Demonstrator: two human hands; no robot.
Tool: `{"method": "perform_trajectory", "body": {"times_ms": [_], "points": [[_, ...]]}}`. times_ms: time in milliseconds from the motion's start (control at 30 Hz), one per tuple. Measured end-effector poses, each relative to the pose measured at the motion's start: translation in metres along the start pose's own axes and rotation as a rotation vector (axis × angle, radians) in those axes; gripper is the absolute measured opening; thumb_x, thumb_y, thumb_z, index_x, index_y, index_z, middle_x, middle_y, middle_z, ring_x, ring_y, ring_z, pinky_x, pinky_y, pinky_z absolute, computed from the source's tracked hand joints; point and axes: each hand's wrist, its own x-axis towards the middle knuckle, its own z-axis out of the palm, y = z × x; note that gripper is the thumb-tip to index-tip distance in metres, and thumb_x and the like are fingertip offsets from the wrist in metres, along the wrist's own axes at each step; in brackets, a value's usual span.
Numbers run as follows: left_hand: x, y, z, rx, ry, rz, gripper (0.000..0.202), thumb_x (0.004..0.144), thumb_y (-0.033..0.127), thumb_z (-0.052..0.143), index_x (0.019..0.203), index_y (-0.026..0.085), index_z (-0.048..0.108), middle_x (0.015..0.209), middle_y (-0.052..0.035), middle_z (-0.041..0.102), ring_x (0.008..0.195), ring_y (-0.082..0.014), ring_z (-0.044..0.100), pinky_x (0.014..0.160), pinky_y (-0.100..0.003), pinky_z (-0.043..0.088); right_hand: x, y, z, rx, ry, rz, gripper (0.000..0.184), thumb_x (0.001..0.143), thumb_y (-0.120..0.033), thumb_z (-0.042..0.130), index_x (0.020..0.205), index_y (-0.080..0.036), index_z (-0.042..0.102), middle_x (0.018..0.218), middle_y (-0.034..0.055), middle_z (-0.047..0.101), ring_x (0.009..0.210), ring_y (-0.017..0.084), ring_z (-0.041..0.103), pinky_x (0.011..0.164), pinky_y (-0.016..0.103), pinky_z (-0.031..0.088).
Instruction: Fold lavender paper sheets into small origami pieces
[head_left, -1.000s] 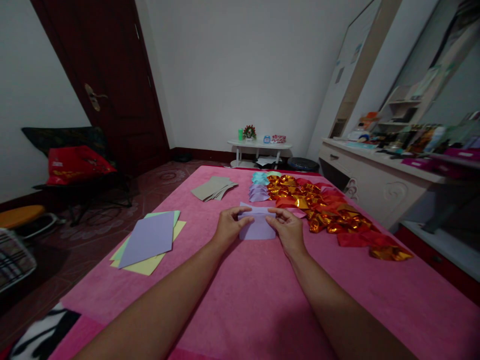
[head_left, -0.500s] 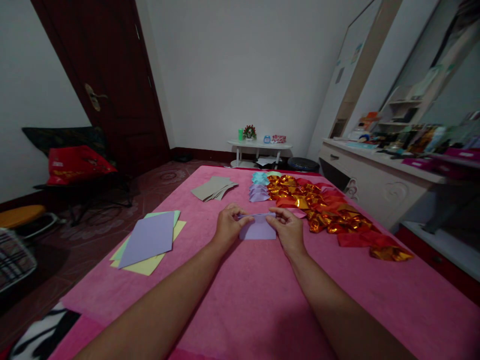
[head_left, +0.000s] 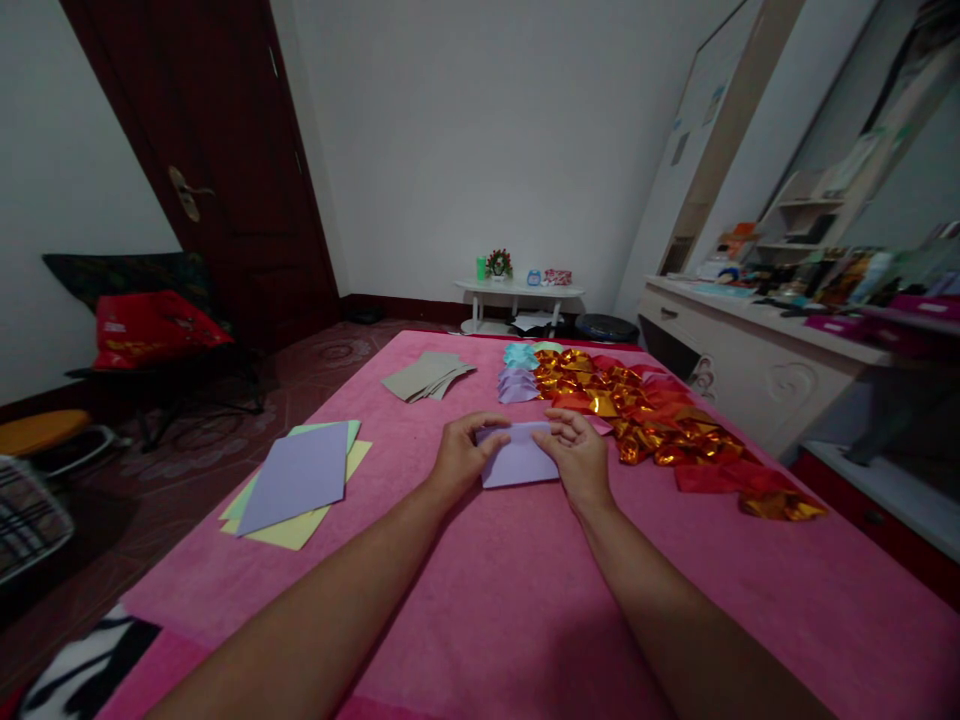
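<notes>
A piece of lavender paper [head_left: 519, 462] lies between my hands near the middle of the pink cloth [head_left: 480, 600]. My left hand [head_left: 466, 450] grips its left edge, thumb on top and fingers behind. At the right edge, my right hand [head_left: 577, 452] pinches the paper between thumb and fingers. Beyond my hands sit folded lavender paper pieces [head_left: 517, 386] and turquoise folded pieces [head_left: 520, 356]. Shiny gold and red folded pieces [head_left: 637, 410] spread over the right side of the cloth.
Left of my arms lies a stack of lavender, green and yellow sheets [head_left: 300, 478]. Farther back are fanned grey-beige sheets [head_left: 427, 376]. A white dresser [head_left: 757, 340] borders the right side, and a chair with a red bag [head_left: 157, 328] stands at the left.
The lavender paper has tipped flatter, so more of its face shows and its near edge sits closer to me. Both hands still hold its sides.
</notes>
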Motion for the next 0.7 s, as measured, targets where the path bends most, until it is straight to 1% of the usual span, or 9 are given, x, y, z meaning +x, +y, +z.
{"method": "perform_trajectory", "body": {"times_ms": [100,267,367,467,567,633,700], "points": [[-0.0011,0.0022,0.0011,0.019,-0.037,-0.017,0.019,0.068,0.022,0.071,0.086,0.017,0.073,0.086,-0.0058,0.071,0.075,-0.0169,0.061,0.068,-0.025,0.046,0.0015,0.0025,-0.0015,-0.033,0.022,-0.045,0.039,0.059,-0.033,0.08,0.09,-0.02,0.06,0.075,0.0011,0.066,0.065,0.017,0.062,0.059,0.027,0.048],[-0.0018,0.0024,0.0016,0.021,-0.025,-0.047,0.02,0.065,0.022,0.072,0.084,0.017,0.072,0.081,-0.004,0.069,0.07,-0.0155,0.059,0.063,-0.024,0.044,0.0018,0.0023,-0.0004,-0.063,0.038,-0.065,0.035,0.056,-0.035,0.081,0.08,-0.02,0.06,0.072,0.0013,0.065,0.063,0.017,0.061,0.057,0.027,0.048],[-0.0017,0.0009,0.001,0.029,-0.012,-0.051,0.02,0.064,0.022,0.073,0.083,0.016,0.071,0.077,-0.0024,0.068,0.067,-0.0142,0.058,0.061,-0.023,0.044,0.0012,0.0012,0.0009,-0.096,0.035,-0.08,0.028,0.06,-0.037,0.078,0.074,-0.019,0.061,0.071,0.0016,0.065,0.063,0.017,0.06,0.057,0.027,0.047],[-0.0014,0.0003,0.0008,0.039,-0.003,-0.066,0.021,0.063,0.022,0.074,0.083,0.016,0.07,0.077,-0.002,0.068,0.066,-0.0137,0.058,0.061,-0.023,0.043,0.0006,0.0006,0.0013,-0.102,0.028,-0.075,0.023,0.063,-0.036,0.076,0.072,-0.019,0.063,0.07,0.0011,0.064,0.062,0.016,0.058,0.056,0.026,0.045],[-0.0008,0.0014,0.0008,0.042,0.002,-0.073,0.015,0.064,0.023,0.074,0.077,0.015,0.07,0.072,-0.002,0.067,0.063,-0.0133,0.057,0.059,-0.023,0.042,0.0006,0.0002,0.0009,-0.105,0.03,-0.076,0.02,0.067,-0.036,0.072,0.074,-0.019,0.066,0.068,0.0001,0.063,0.061,0.015,0.056,0.056,0.027,0.043],[-0.0004,0.0029,0.0007,0.049,-0.002,-0.046,0.011,0.066,0.023,0.074,0.071,0.015,0.07,0.069,-0.0023,0.066,0.063,-0.0134,0.057,0.059,-0.023,0.042,0.001,-0.0005,0.0003,-0.138,0.048,-0.137,0.018,0.069,-0.036,0.071,0.074,-0.019,0.067,0.073,0.0015,0.063,0.068,0.017,0.058,0.06,0.027,0.045],[-0.0003,0.0049,0.0004,0.049,-0.02,0.0,0.008,0.068,0.023,0.072,0.068,0.015,0.07,0.069,-0.0029,0.066,0.064,-0.0138,0.058,0.06,-0.023,0.043,0.0015,-0.0015,-0.0003,-0.181,0.069,-0.231,0.016,0.07,-0.035,0.071,0.072,-0.019,0.069,0.089,0.005,0.065,0.083,0.02,0.06,0.067,0.029,0.046]]}}
